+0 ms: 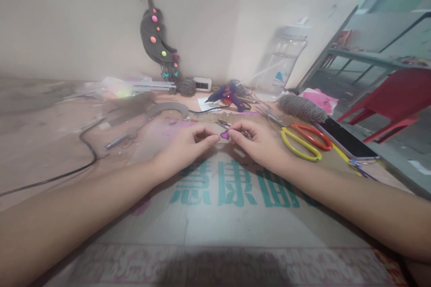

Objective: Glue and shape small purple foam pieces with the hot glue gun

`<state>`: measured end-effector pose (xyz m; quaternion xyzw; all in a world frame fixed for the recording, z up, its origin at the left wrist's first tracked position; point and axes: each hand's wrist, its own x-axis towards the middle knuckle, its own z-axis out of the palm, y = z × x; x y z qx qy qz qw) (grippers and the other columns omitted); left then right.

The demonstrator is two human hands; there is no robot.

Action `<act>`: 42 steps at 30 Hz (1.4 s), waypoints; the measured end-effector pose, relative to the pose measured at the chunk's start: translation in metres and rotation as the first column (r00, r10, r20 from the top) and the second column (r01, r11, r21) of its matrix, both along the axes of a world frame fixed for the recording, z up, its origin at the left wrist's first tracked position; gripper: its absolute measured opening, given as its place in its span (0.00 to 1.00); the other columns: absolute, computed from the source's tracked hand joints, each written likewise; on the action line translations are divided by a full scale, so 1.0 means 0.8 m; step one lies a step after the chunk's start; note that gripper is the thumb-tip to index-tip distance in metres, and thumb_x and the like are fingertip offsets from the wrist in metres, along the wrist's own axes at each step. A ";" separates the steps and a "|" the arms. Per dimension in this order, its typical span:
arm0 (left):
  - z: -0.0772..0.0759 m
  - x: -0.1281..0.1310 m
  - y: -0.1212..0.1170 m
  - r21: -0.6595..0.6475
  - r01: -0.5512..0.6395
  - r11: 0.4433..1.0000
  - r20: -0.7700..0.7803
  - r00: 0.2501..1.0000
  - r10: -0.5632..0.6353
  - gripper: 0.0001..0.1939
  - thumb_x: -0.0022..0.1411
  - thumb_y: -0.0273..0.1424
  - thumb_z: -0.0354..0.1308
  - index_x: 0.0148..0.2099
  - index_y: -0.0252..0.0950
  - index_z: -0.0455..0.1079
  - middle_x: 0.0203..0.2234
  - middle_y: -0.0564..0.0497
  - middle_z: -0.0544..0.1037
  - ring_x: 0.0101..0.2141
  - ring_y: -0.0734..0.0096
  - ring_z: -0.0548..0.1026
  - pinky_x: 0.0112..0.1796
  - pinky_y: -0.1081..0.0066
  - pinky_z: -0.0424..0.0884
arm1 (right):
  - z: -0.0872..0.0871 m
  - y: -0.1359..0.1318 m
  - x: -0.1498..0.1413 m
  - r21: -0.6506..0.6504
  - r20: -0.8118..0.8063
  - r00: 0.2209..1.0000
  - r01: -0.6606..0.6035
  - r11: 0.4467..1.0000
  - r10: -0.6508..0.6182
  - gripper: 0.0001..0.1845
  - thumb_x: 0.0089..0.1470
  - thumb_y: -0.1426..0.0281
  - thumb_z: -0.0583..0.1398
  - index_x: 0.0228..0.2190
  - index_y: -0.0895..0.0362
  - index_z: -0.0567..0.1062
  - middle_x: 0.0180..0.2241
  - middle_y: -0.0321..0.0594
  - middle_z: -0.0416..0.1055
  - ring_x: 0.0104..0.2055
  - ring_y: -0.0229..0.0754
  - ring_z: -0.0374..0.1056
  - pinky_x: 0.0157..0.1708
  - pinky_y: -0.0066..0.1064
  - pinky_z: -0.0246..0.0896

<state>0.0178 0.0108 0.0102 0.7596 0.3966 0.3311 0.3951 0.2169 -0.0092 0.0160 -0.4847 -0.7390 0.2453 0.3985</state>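
Note:
My left hand (190, 144) and my right hand (258, 141) meet at the middle of the cardboard sheet (222, 215) with green printed characters. Both pinch a small purple piece (225, 135) between their fingertips. My right hand also seems to hold a thin metal tool, perhaps tweezers (222, 123), whose tip pokes out behind the piece. Both forearms rest on the cardboard.
Yellow and red-handled scissors (305, 140) lie right of my right hand, beside a phone (346, 140) and grey yarn (301, 107). A blue glue gun (229, 95), a clear water jug (284, 65), a grey crescent hanging (156, 40) and a black cable (85, 141) lie around. A red chair (393, 98) stands right.

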 end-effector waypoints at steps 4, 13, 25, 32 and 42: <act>-0.002 0.001 0.000 -0.017 0.005 1.000 0.021 1.000 -0.005 0.11 0.60 0.38 0.59 0.37 0.34 0.73 0.31 0.51 0.78 0.30 0.72 0.72 0.32 0.73 0.67 | -0.001 0.000 0.000 0.015 0.010 1.000 -0.013 1.000 0.013 0.08 0.57 0.66 0.58 0.30 0.57 0.75 0.27 0.34 0.73 0.28 0.35 0.66 0.29 0.26 0.58; 0.001 0.002 -0.003 0.006 -0.003 1.000 -0.030 1.000 0.003 0.13 0.61 0.38 0.56 0.34 0.34 0.75 0.28 0.51 0.78 0.29 0.71 0.73 0.30 0.73 0.66 | 0.000 -0.001 -0.002 0.027 0.094 0.994 -0.057 0.998 0.054 0.08 0.56 0.67 0.59 0.29 0.57 0.75 0.27 0.35 0.74 0.29 0.37 0.67 0.30 0.27 0.58; 0.005 0.002 -0.006 0.007 -0.003 1.000 -0.062 0.998 0.003 0.12 0.62 0.35 0.53 0.35 0.34 0.75 0.26 0.53 0.77 0.28 0.72 0.72 0.29 0.75 0.65 | 0.000 -0.003 -0.003 0.016 0.079 0.996 -0.030 0.999 0.029 0.08 0.56 0.67 0.59 0.29 0.56 0.75 0.26 0.34 0.73 0.28 0.36 0.66 0.29 0.27 0.59; 0.001 0.002 -0.002 -0.019 -0.003 1.000 -0.007 1.000 0.003 0.13 0.62 0.38 0.55 0.39 0.34 0.75 0.30 0.51 0.77 0.30 0.71 0.72 0.30 0.74 0.66 | 0.000 -0.002 -0.002 0.033 0.066 0.998 -0.011 0.999 0.009 0.08 0.57 0.68 0.59 0.28 0.57 0.75 0.25 0.33 0.72 0.28 0.35 0.66 0.29 0.27 0.58; 0.003 0.004 -0.003 -0.020 -0.026 0.999 -0.026 0.999 0.026 0.11 0.60 0.35 0.56 0.33 0.32 0.72 0.27 0.52 0.75 0.29 0.72 0.71 0.31 0.73 0.66 | -0.003 -0.001 -0.002 0.075 0.105 0.993 -0.067 0.995 0.059 0.07 0.56 0.68 0.59 0.29 0.57 0.76 0.26 0.34 0.75 0.29 0.36 0.67 0.30 0.27 0.58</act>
